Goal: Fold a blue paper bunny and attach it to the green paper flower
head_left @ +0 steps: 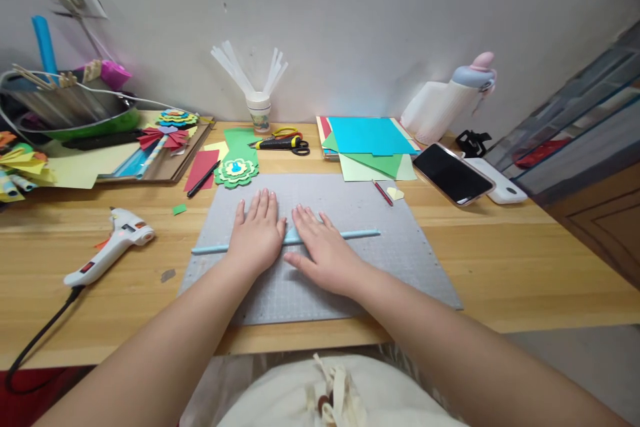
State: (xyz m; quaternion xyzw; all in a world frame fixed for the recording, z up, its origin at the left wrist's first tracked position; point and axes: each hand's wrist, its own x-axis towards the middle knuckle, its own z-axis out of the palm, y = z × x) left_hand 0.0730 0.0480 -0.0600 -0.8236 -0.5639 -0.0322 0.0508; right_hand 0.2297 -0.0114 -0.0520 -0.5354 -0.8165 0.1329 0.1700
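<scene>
A thin light-blue rolled paper tube point(361, 234) lies crosswise on the grey cutting mat point(320, 293). My left hand point(257, 233) rests flat on the tube left of its middle, fingers stretched away from me. Just to the right, my right hand point(323, 250) also lies over the tube with its fingers extended and thumb out to the side. A small triangular flap of blue paper shows between the two hands. Both ends of the tube stick out past my hands; the parts beneath my palms are hidden.
A white glue gun point(113, 247) lies at the left. Behind the mat are a layered green paper flower point(236, 173), a black pen point(203, 179), scissors point(300, 145) and a paper cup point(259, 112) of white sticks. Coloured sheets point(370, 136), a phone point(453, 173) and a bottle point(447, 103) stand right.
</scene>
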